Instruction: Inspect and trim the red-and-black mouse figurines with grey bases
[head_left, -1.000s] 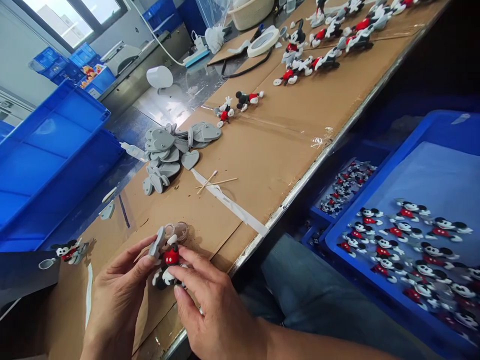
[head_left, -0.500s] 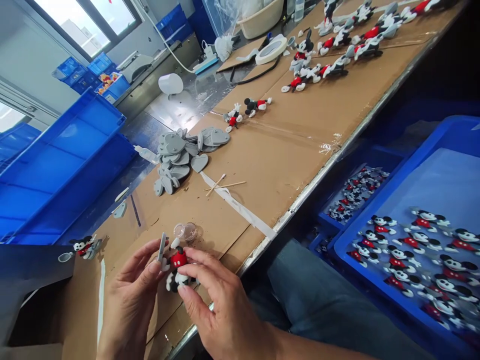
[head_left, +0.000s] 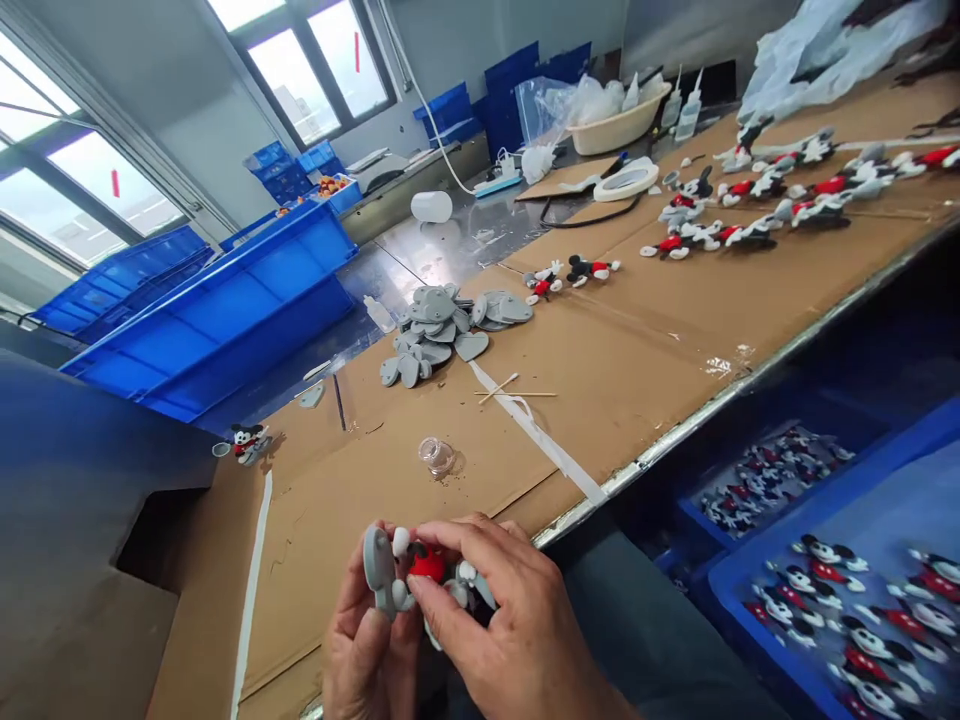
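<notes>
My left hand [head_left: 367, 650] holds a grey heart-shaped base [head_left: 379, 575] upright at the near table edge. My right hand [head_left: 510, 630] grips a small mouse figure with red shorts [head_left: 427, 565] and presses it against that base. Both hands sit close together low in the view. A small clear round cup [head_left: 436, 455] stands on the cardboard just beyond them. A pile of grey heart bases [head_left: 442, 325] lies further out on the table.
Cardboard [head_left: 637, 320] covers the table. Finished figures [head_left: 750, 200] lie in rows at the far right, two [head_left: 570, 275] mid-table, one [head_left: 246, 440] at left. Thin sticks [head_left: 510, 390] lie by a tape strip. Blue crates [head_left: 225, 300] stand left; a blue tray of figures [head_left: 862, 590] sits lower right.
The head view has tilted up, so hands sit lower in frame. My hands lifted the figure and base off the cardboard and brought them closer together.
</notes>
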